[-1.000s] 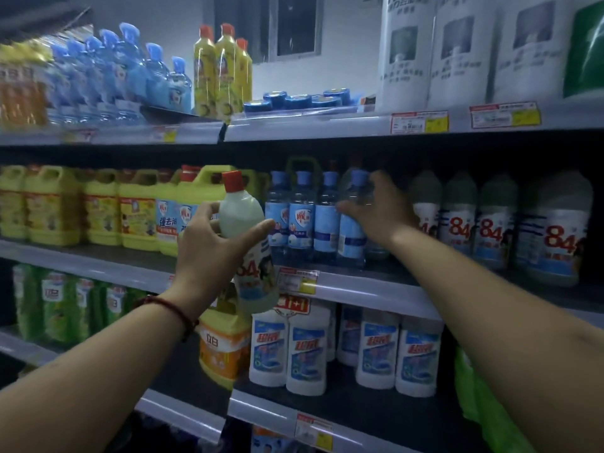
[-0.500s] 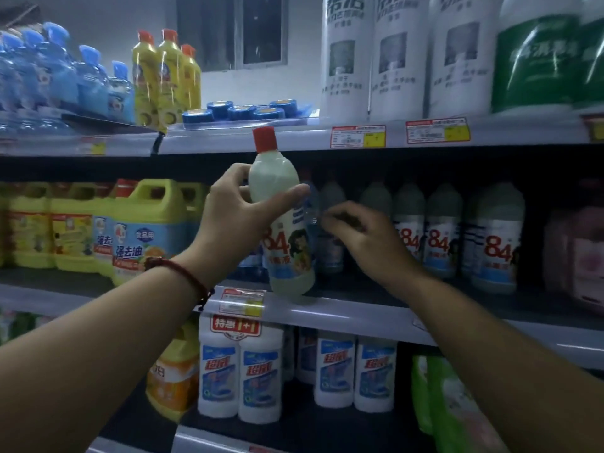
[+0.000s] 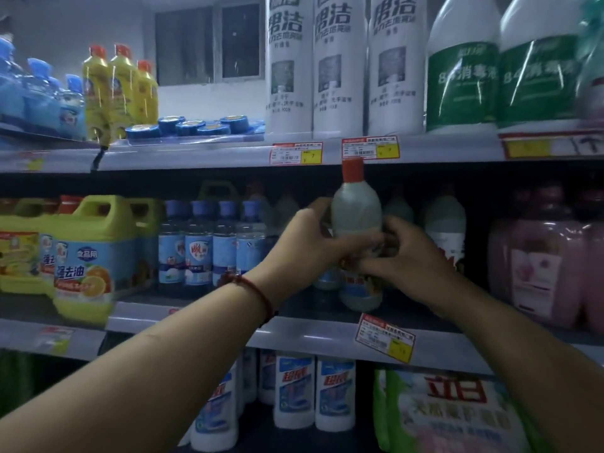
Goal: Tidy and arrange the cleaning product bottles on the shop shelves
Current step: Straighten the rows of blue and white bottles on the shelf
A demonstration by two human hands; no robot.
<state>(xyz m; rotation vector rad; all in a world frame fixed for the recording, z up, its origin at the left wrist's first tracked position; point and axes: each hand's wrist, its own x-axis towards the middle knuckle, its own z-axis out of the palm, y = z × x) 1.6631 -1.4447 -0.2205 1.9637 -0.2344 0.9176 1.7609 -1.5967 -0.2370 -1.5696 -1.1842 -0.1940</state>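
Note:
A pale bottle with a red cap (image 3: pixel 357 207) stands upright just over the front of the middle shelf (image 3: pixel 313 338). My left hand (image 3: pixel 305 243) grips its body from the left, thumb across the front. My right hand (image 3: pixel 407 256) holds the bottle's lower part from the right, its fingers curled over the label. Behind the bottle, more pale bottles (image 3: pixel 446 220) of the same kind stand in the shadow. A row of blue-capped clear bottles (image 3: pixel 212 246) stands to the left of my hands.
Yellow-green jugs (image 3: pixel 94 256) fill the middle shelf's left end; pink bottles (image 3: pixel 549 256) stand at its right. The top shelf carries tall white bottles (image 3: pixel 340 67), green-labelled ones (image 3: pixel 464 76), yellow bottles (image 3: pixel 117 89) and blue tins (image 3: pixel 192 125). Below stand white bottles (image 3: pixel 294 390) and green packs (image 3: pixel 451 416).
My left hand carried the red-capped bottle rightwards to the dark gap on the middle shelf. My right hand left the shelved bottles and now holds the same bottle low down.

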